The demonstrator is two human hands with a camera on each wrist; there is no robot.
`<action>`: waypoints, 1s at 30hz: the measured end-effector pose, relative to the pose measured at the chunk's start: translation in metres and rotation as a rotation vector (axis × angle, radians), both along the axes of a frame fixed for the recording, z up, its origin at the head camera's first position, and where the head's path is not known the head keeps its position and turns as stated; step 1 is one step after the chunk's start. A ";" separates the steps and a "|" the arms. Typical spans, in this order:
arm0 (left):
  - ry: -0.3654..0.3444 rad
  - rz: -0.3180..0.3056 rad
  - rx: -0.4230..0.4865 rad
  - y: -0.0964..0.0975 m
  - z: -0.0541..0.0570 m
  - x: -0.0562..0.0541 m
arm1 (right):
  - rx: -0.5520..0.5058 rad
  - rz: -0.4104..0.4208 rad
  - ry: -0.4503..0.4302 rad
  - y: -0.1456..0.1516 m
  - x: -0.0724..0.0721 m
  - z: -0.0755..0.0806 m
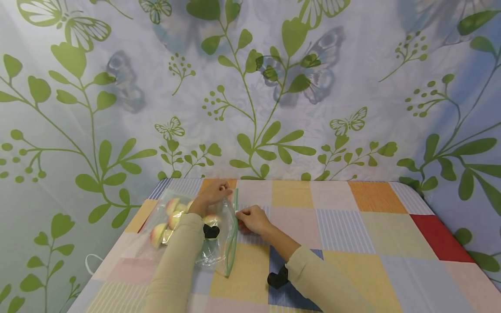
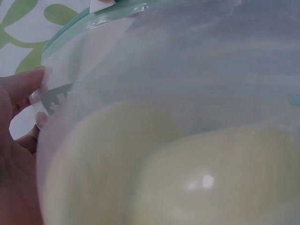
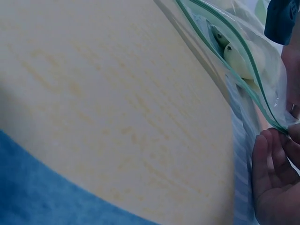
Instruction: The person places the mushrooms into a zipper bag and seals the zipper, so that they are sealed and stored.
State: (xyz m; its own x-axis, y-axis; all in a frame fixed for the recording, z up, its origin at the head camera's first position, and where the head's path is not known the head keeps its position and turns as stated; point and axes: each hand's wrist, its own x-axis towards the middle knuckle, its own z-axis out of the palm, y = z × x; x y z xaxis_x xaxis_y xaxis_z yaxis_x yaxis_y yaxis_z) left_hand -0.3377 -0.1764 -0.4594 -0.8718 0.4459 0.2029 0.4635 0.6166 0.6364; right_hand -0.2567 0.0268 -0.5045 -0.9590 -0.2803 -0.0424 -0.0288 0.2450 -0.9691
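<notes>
A clear zip-top plastic bag with a green zip edge lies on the table and holds several yellow-and-red round fruits, perhaps apples. My left hand pinches the bag's far corner between thumb and fingers; the left wrist view shows that hand at the bag's side. At the zip edge, my right hand pinches a small white slider. In the right wrist view the bag's mouth gapes on one side of the right hand, with pale fruit inside.
A patchwork cloth covers the table. Behind it hangs a curtain printed with leaves and butterflies. Black heart-shaped pieces sit by both forearms. A white loop shows at the table's left edge.
</notes>
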 end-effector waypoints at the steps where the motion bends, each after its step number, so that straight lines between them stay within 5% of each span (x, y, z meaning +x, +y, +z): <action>1: -0.009 0.004 0.001 0.000 0.001 0.000 | -0.007 -0.002 -0.007 0.000 0.000 0.000; 22: 0.017 0.006 -0.047 0.000 0.004 0.001 | -0.085 -0.013 -0.047 -0.001 0.002 -0.004; 30: -0.045 0.012 -0.018 0.001 0.007 0.001 | -0.056 -0.003 -0.034 0.001 0.005 -0.003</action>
